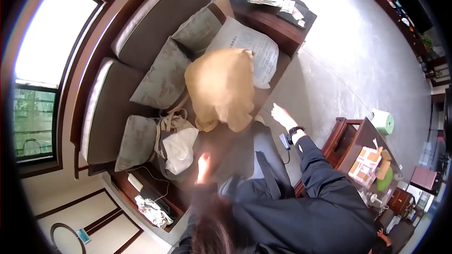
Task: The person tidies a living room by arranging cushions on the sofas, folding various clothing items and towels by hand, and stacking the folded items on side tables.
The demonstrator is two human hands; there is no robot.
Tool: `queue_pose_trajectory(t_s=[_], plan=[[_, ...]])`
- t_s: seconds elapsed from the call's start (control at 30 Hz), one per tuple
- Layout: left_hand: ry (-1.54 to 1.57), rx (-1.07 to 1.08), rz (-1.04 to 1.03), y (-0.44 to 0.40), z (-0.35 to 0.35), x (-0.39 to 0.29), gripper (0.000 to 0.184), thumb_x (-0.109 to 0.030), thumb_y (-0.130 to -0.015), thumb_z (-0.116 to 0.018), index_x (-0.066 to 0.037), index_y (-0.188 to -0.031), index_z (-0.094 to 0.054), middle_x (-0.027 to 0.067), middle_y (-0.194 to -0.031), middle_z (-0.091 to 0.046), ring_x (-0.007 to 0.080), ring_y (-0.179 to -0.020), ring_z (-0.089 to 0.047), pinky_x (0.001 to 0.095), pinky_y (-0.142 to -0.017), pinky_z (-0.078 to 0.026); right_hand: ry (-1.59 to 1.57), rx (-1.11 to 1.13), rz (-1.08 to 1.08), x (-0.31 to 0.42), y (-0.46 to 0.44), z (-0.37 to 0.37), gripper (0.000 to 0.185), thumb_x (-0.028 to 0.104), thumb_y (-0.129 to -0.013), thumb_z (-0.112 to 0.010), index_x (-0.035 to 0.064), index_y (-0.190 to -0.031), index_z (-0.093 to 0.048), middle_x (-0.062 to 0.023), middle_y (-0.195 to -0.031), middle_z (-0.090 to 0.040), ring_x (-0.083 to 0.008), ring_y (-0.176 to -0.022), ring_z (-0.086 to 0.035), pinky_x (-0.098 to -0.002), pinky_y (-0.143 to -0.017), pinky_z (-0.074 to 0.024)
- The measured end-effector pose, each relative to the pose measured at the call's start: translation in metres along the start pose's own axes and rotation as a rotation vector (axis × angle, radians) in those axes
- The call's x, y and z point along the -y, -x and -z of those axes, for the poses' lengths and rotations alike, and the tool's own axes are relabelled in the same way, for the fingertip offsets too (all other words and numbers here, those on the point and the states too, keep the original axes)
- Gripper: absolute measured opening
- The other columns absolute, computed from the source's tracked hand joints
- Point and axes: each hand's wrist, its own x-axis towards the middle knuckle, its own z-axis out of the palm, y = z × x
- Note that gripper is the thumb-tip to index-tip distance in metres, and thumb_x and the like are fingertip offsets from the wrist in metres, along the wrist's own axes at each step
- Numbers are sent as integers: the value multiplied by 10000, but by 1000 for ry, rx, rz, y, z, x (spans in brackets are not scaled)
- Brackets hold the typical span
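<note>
Hair [214,230], tan sack [221,82], seemingly beyond fingers [277,111]

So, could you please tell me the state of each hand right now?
Left hand, near the crumpled white bundle: nothing visibly held; open or closed unclear.
Right hand, black band at its wrist: nothing visibly held; open or closed unclear.
</note>
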Motion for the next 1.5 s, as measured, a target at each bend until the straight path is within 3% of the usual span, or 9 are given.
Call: queue_pose_trajectory(t_s=[0.13,0.4,0.57,0.6,0.7,0.73,0.9,1.1,1.5], plan=[[98,-28,191,20,17,12,220,-102,-878,-506,14,-1056,-562,70,-750,-599,146,-615,-568,295,-550,-491,272,24,-89,127,-42,-117,900,612,-788,-568,29,-1408,-277,-146,-1490,-182,-245,-1375,-165,-398,-1117,-126],[144,-118,279,28,50,-7,245,-184,-886,-542,8,-1037,-558,66,-764,-586,126,-612,-546,276,-539,-473,716,-474,276,118,-135,-207,468,319,-799,-672,-17,-1108,-570,-135,-851,-670,-181,-791,-633,-313,-717,-492],[151,-143,-48,-41,68,-93,260,-203,-883,-554,-25,-1070,-530,40,-810,-552,119,-702,-538,269,-620,-467,898,-238,466,186,-76,-255,246,136,-812,-595,31,-1034,-614,-116,-923,-660,-209,-855,-631,-340,-760,-493],[440,-81,202,-66,81,-98,276,-214,-882,-562,-30,-1084,-527,42,-847,-554,120,-738,-539,275,-649,-465,900,-237,465,179,-97,-249,246,136,-812,-595,31,-1034,-614,-116,-923,-660,-209,-855,-631,-340,-760,-493],[256,-203,33,-135,82,-138,366,-277,-879,-587,-38,-1148,-523,53,-935,-567,136,-785,-546,263,-682,-449,649,-636,597,149,-165,-223,656,210,-693,-759,16,-1236,-445,-192,-1158,-547,-308,-1072,-530,-395,-893,-442],[186,-239,-7,-164,82,-148,394,-304,-879,-589,-47,-1170,-521,57,-960,-578,147,-801,-553,260,-693,-446,562,-692,254,168,-148,-227,722,262,-674,-793,20,-1257,-443,-167,-1216,-519,-286,-1150,-473,-389,-941,-409],[435,123,215,-266,50,-224,578,-439,-910,-486,-45,-1329,-431,40,-1321,-435,181,-1215,-374,350,-976,-324,235,32,284,111,-166,-185,595,264,-769,-727,-18,-1236,-489,-107,-1157,-578,-138,-1083,-523,-287,-849,-449],[608,252,117,-286,-9,-182,574,-429,-957,-391,-42,-1379,-347,73,-1369,-435,186,-1239,-420,295,-1015,-340,160,-77,-72,80,-163,-203,229,224,-823,-664,7,-896,-660,-13,-774,-651,-86,-689,-597,-221,-617,-475],[891,-125,284,-53,162,-61,598,-463,-953,-371,-29,-1363,-358,106,-1307,-491,212,-1174,-489,317,-957,-421,1102,569,973,120,80,-377,443,197,-706,-610,44,-1120,-571,-81,-809,-619,-256,-708,-616,-368,-582,-490]])
